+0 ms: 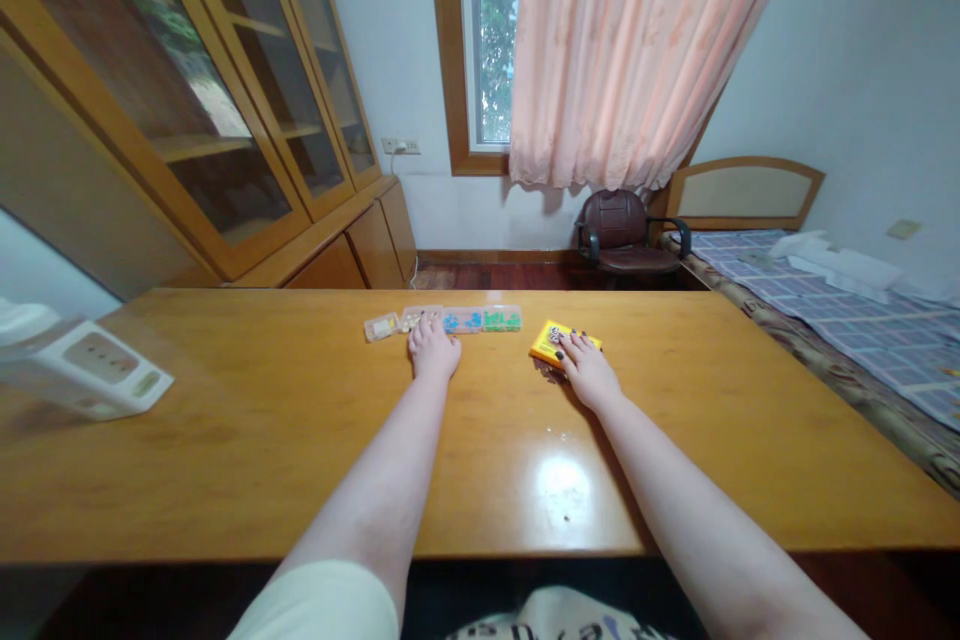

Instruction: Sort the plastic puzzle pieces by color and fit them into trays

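Transparent containers (481, 328) of white, blue, green pieces (501, 319): in row near table's (262, 470) far edge. Yellow box (546, 347): flat, skewed, rightward.

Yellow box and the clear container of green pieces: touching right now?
Apart: the head view shows bare tabletop between the yellow box and the clear container.

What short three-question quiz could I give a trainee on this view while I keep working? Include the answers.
1. Which of the person's hands is at the yellow box?
2. True or false: the green pieces lie to the right of the blue pieces.
3. What colour is the curtain? A) pink B) black C) green

Key: 1. The right hand. 2. True. 3. A.
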A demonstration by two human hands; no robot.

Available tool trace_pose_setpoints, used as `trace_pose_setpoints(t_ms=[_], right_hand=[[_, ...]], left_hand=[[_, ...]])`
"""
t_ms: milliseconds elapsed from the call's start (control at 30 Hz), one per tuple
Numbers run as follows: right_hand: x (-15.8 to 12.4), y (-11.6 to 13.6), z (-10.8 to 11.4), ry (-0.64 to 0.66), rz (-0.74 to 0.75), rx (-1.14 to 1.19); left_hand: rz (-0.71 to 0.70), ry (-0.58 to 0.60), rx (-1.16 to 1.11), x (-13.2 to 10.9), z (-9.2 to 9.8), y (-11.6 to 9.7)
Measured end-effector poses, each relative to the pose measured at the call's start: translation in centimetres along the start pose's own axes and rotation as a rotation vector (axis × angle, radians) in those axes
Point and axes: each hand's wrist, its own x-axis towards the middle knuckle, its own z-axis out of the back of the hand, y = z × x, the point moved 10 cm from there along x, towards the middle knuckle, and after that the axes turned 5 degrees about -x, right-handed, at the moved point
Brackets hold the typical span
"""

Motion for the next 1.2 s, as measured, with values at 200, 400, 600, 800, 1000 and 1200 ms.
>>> trace_pose_setpoints(t_ms=[200,400,600,800,1000,1200], right_hand=[[-0.4,3.1,-0.5,0.058,0.192,0.112],[-0.7,4.4,-0.9,0.146,0.328,0.223],[-0.9,6.1,-0.7,0.171,0.416,0.351],[0.8,4.4,-1.4,0.149,0.210,0.578],[2.8,-1.6,-1.5,0.122,-0.098,0.837],[2.4,0.0,-2.7,0.170,-0.004,1.095]], left_hand=[[-0.016,-0.015,-0.005,0.0,0.0,-0.1],[-0.044,-0.009,-0.012,0.0,0.0,-0.5],[-0.197,0.022,-0.103,-0.5,0.8,-2.3],[-0.762,0.390,-0.356,-6.2,0.4,-9.7],[-0.725,0.672,-0.332,-9.2,-1.6,-11.7],[-0.758,0.654,-0.373,-7.7,-1.3,-11.7]])
